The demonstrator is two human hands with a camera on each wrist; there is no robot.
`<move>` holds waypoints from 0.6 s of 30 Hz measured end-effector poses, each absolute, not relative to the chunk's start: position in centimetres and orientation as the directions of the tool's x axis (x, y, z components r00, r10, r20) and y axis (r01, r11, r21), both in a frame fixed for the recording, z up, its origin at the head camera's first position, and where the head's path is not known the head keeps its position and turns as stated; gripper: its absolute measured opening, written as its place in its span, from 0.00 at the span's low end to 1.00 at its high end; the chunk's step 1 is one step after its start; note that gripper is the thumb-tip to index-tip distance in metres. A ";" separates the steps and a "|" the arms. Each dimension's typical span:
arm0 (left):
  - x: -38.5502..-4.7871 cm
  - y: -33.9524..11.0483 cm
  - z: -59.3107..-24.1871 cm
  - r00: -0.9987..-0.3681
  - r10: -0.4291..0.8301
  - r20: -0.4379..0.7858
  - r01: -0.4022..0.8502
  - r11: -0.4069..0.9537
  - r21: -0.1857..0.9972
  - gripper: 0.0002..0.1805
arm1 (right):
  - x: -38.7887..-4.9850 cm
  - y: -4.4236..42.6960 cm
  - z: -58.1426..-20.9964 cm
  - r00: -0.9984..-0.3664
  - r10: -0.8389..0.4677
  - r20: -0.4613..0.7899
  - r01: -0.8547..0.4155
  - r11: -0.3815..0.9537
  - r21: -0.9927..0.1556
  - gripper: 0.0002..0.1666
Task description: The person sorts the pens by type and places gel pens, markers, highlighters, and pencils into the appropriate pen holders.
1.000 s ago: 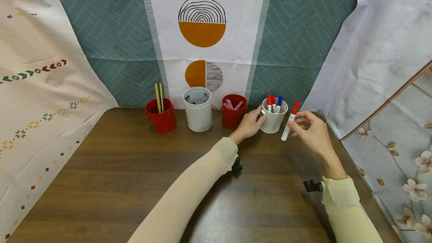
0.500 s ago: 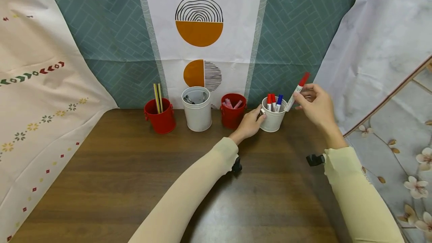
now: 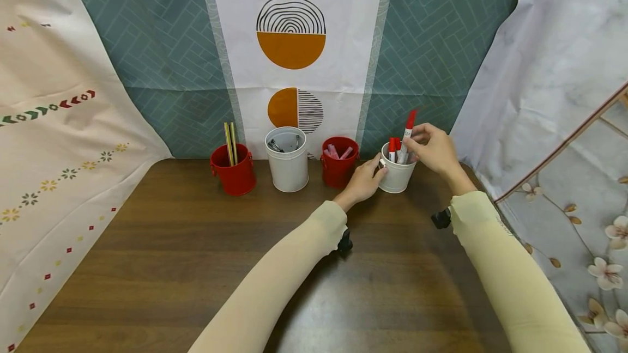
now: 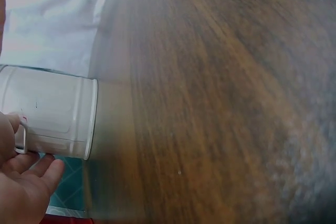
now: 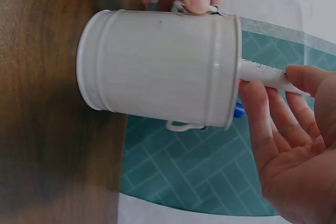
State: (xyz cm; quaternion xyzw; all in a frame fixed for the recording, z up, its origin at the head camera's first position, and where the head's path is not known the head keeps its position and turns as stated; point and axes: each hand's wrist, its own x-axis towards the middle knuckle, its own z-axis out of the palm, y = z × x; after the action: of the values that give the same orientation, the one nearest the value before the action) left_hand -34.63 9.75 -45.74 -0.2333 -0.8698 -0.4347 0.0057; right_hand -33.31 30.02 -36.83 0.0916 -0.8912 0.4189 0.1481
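A white marker with a red cap (image 3: 408,129) stands nearly upright, pinched by my right hand (image 3: 434,148) over the mouth of the rightmost small white bucket (image 3: 394,178). In the right wrist view, the lower end of its white barrel (image 5: 261,73) is past the bucket's rim. My left hand (image 3: 362,181) steadies that bucket from the left; its thumb and fingers hold the side handle (image 4: 22,137). Other red-capped markers (image 3: 392,149) stand inside the bucket. A blue cap (image 5: 239,110) shows at its rim in the right wrist view; the head view hides it.
Left of the hands stand a red bucket with pink sticks (image 3: 338,165), a taller white bucket with metal clips (image 3: 288,168) and a red bucket with striped pencils (image 3: 234,176). All are on the brown wooden table (image 3: 186,266), before a patterned cloth backdrop (image 3: 432,42).
My right hand has lifted the red-capped marker from beside the small white bucket, then brought it left over the mouth and turned it more upright. My left hand has stayed at the handle.
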 end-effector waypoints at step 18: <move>-34.9 9.7 -45.9 -0.888 0.409 0.212 0.420 0.528 0.738 0.34 | -33.0 30.1 -38.1 -0.964 -0.074 0.255 -0.247 0.604 -0.758 0.24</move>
State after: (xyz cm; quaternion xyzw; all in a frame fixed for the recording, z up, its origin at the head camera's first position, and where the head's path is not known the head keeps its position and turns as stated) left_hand -34.91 9.68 -45.89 -0.2371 -0.8740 -0.4240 0.0061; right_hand -33.03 30.06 -38.05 0.0900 -0.8899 0.4360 0.0993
